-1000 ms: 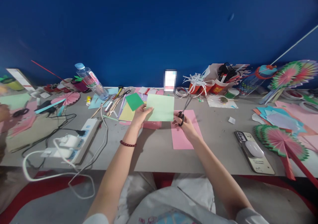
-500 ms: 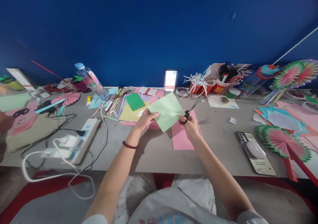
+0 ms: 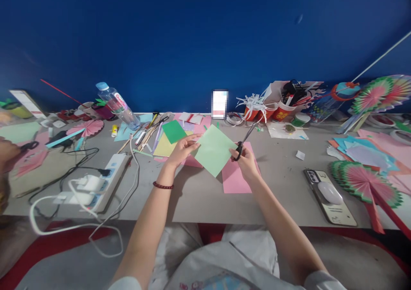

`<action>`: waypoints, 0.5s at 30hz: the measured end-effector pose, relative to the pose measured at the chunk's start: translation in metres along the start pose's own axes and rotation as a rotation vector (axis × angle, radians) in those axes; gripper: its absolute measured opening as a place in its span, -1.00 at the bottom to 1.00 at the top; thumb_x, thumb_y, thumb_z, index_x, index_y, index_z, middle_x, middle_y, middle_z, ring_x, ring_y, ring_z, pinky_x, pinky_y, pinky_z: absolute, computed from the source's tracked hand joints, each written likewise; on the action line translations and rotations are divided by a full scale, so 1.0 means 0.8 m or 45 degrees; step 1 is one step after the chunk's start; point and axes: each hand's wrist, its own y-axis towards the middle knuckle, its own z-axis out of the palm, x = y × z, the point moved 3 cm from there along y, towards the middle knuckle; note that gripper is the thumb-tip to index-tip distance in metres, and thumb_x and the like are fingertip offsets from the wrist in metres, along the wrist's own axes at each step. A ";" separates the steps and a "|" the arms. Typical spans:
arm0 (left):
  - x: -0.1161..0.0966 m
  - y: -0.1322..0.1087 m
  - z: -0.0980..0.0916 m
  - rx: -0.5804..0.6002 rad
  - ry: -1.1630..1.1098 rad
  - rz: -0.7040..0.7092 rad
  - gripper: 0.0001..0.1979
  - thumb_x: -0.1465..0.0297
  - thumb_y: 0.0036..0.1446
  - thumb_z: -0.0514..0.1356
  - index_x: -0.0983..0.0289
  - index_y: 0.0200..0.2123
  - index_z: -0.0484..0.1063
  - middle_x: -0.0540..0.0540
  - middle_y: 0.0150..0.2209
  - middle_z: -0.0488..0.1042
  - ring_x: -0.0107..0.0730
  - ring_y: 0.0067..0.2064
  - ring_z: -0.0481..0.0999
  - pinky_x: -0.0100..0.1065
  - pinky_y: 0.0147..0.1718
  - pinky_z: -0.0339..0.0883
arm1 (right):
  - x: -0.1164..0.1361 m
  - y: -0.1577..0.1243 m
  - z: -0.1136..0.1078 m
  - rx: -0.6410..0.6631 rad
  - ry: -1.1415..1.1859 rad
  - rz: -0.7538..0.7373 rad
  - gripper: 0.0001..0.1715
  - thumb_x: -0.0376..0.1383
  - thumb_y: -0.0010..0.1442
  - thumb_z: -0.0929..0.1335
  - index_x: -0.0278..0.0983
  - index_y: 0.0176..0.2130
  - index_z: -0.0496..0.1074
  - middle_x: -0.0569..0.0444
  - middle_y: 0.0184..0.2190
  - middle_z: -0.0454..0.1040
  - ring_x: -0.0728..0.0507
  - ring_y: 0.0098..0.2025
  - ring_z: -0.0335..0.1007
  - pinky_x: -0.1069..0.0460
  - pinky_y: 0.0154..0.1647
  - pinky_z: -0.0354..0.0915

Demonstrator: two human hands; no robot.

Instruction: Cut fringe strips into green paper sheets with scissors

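Evidently left grip pinches mint paper, right grip scissors too; pink sheet beneath.

One held sheet, one power strip, one mouse.

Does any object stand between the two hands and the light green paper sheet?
Nothing visible does: the left hand is at the left edge of the light green paper sheet; the right hand, gripping scissors, at its right corner.

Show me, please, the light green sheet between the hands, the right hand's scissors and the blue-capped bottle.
Light green sheet (image 3: 214, 151): head view, middle of its face.
Scissors (image 3: 239, 147): head view, black handles.
Blue-capped bottle (image 3: 121, 101): head view, its label.
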 end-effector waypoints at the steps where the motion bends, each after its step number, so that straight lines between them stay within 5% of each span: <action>1: 0.000 0.000 0.001 0.006 0.010 -0.002 -0.50 0.23 -0.04 0.32 0.23 0.01 0.45 -0.04 -0.54 0.38 -0.56 -0.53 0.26 -0.54 -0.63 0.05 | 0.000 0.001 0.000 -0.003 0.001 -0.002 -0.50 -0.13 -0.16 0.49 -0.28 -0.24 0.36 0.24 -0.56 0.30 0.03 -0.56 0.22 0.09 -0.53 0.18; 9: 0.003 -0.001 0.005 0.035 0.070 -0.030 -0.47 0.22 0.02 0.27 0.21 0.08 0.40 -0.04 -0.57 0.40 -0.51 -0.53 0.33 -0.48 -0.51 0.20 | 0.001 0.001 0.000 -0.015 0.033 -0.005 -0.54 -0.13 -0.17 0.49 -0.28 -0.29 0.36 0.24 -0.57 0.27 0.03 -0.58 0.20 0.09 -0.56 0.16; 15: 0.015 0.000 0.005 0.042 -0.112 -0.145 -0.48 0.22 -0.09 0.33 0.21 -0.01 0.47 0.16 -0.22 0.56 -0.20 -0.18 0.54 -0.26 -0.16 0.35 | -0.003 -0.001 0.005 0.107 0.056 0.046 -0.59 -0.13 -0.17 0.50 -0.26 -0.36 0.34 0.23 -0.58 0.25 0.03 -0.57 0.20 0.09 -0.55 0.15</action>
